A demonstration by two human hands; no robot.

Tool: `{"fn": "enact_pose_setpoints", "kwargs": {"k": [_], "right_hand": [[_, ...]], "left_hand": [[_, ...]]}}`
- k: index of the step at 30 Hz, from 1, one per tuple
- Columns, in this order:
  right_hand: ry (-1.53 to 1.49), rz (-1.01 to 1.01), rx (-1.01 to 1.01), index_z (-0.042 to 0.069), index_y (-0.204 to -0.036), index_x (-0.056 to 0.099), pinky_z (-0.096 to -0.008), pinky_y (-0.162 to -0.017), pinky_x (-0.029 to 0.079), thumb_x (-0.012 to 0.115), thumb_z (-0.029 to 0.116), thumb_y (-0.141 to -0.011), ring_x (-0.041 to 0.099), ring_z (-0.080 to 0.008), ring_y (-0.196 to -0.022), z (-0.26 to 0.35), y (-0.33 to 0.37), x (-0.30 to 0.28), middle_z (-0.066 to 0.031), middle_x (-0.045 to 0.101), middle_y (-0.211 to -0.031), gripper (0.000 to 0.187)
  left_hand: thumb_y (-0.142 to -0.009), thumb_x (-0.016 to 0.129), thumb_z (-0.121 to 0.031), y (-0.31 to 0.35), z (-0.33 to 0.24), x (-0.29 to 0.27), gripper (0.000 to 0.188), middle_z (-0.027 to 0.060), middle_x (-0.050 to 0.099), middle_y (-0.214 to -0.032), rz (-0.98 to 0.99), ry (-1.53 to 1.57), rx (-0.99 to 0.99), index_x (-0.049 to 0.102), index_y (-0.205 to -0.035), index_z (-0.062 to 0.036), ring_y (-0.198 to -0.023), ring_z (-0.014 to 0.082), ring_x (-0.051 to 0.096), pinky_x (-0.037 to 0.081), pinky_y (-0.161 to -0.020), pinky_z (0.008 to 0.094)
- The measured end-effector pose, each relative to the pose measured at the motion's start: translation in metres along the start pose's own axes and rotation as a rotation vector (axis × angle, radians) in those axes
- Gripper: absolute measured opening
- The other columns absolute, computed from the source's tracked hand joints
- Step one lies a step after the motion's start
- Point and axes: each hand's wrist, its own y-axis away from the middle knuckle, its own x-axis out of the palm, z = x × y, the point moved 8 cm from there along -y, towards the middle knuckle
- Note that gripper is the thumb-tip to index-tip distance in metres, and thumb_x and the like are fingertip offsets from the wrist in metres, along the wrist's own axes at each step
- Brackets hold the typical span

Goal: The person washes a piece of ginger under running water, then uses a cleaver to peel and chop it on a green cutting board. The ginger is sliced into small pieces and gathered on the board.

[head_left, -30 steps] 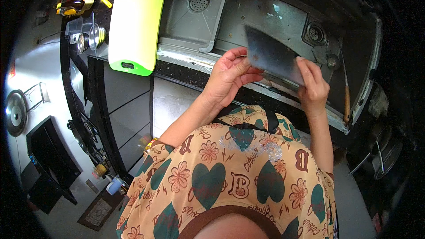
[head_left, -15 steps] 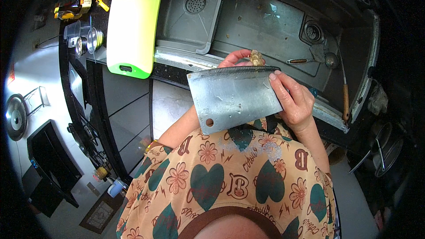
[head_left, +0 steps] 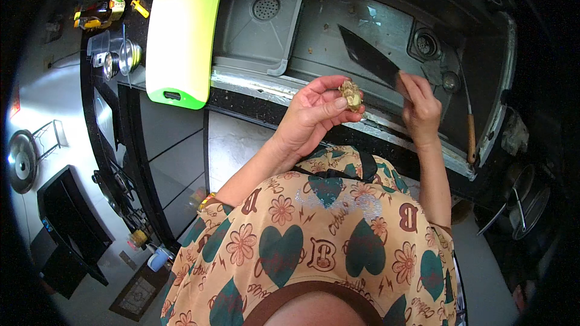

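Observation:
My left hand [head_left: 316,108] is pinching a small, knobby, yellow-brown piece of ginger [head_left: 351,97] between thumb and fingers, just over the sink's front edge. Part of the ginger is covered by the fingertips. In my right hand [head_left: 421,108] is a cleaver [head_left: 371,57], gripped at its handle end. Its wide blade looks dark, seen nearly edge-on, and slants up and left above the large sink basin [head_left: 332,9]. Fingers cover most of the handle. The blade and the ginger are apart.
A green-rimmed cutting board [head_left: 181,36] lies left of the small basin [head_left: 244,39]. A ladle [head_left: 451,82] and a wooden-handled utensil [head_left: 472,136] rest at the large basin's right. Glass jars [head_left: 128,54] and bottles [head_left: 99,12] stand left on the counter. Pans [head_left: 522,202] are at far right.
The cleaver has swung away from in front of my body to over the large basin, its blade turned. My left hand and the ginger, partly hidden behind the blade before, now show fully.

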Motion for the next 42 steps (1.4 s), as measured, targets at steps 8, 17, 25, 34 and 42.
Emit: {"fn": "enact_pose_setpoints", "kwargs": {"k": [8, 17, 25, 34, 42], "right_hand": [[-0.115, -0.043, -0.305, 0.004, -0.109, 0.068, -0.0284, -0.06, 0.054, 0.065, 0.003, -0.07, 0.067, -0.0203, -0.074, 0.091, -0.01, -0.032, -0.0128, 0.067, -0.1, 0.039], [-0.168, -0.08, -0.332, 0.003, -0.108, 0.067, -0.0296, -0.058, 0.053, 0.066, 0.004, -0.07, 0.067, -0.0207, -0.073, 0.09, -0.005, -0.029, -0.0126, 0.066, -0.1, 0.038], [-0.007, -0.044, -0.119, 0.009, -0.112, 0.066, -0.034, -0.058, 0.054, 0.064, -0.003, -0.067, 0.065, -0.0245, -0.066, 0.026, 0.006, -0.001, -0.0071, 0.064, -0.099, 0.046], [0.226, 0.002, 0.077, 0.013, -0.115, 0.065, -0.0365, -0.067, 0.057, 0.056, -0.012, -0.067, 0.068, -0.0283, -0.082, -0.031, -0.002, -0.022, -0.0083, 0.065, -0.104, 0.055], [-0.113, -0.059, -0.238, 0.002, -0.107, 0.068, -0.0302, -0.062, 0.055, 0.064, 0.005, -0.07, 0.068, -0.0234, -0.076, 0.091, -0.014, -0.032, -0.0131, 0.066, -0.097, 0.037]], "left_hand": [[-0.089, 0.064, -0.017, -0.007, 0.011, -0.02, 0.052, 0.0171, 0.057, -0.125, 0.067, 0.153, 0.009, 0.042, -0.134, 0.0001, -0.112, 0.0257, 0.06, 0.051, -0.096, 0.0366], [-0.088, 0.065, -0.014, -0.011, 0.007, -0.021, 0.046, 0.0165, 0.061, -0.119, 0.064, -0.067, 0.041, 0.048, -0.129, -0.0008, -0.108, 0.0229, 0.062, 0.053, -0.093, 0.0347], [-0.089, 0.061, -0.008, -0.007, -0.02, -0.023, 0.032, 0.0085, 0.066, -0.106, -0.096, -0.088, 0.096, 0.054, -0.121, -0.0037, -0.092, 0.0159, 0.065, 0.056, -0.079, 0.0307], [-0.085, 0.068, -0.005, -0.007, -0.015, -0.015, 0.038, 0.0116, 0.066, -0.102, -0.049, -0.054, 0.064, 0.052, -0.12, -0.0012, -0.091, 0.0204, 0.066, 0.057, -0.079, 0.0342], [-0.092, 0.059, -0.016, -0.019, -0.009, -0.017, 0.036, 0.0143, 0.062, -0.116, 0.077, -0.16, 0.137, 0.049, -0.124, -0.0011, -0.105, 0.021, 0.062, 0.053, -0.09, 0.033]]}}
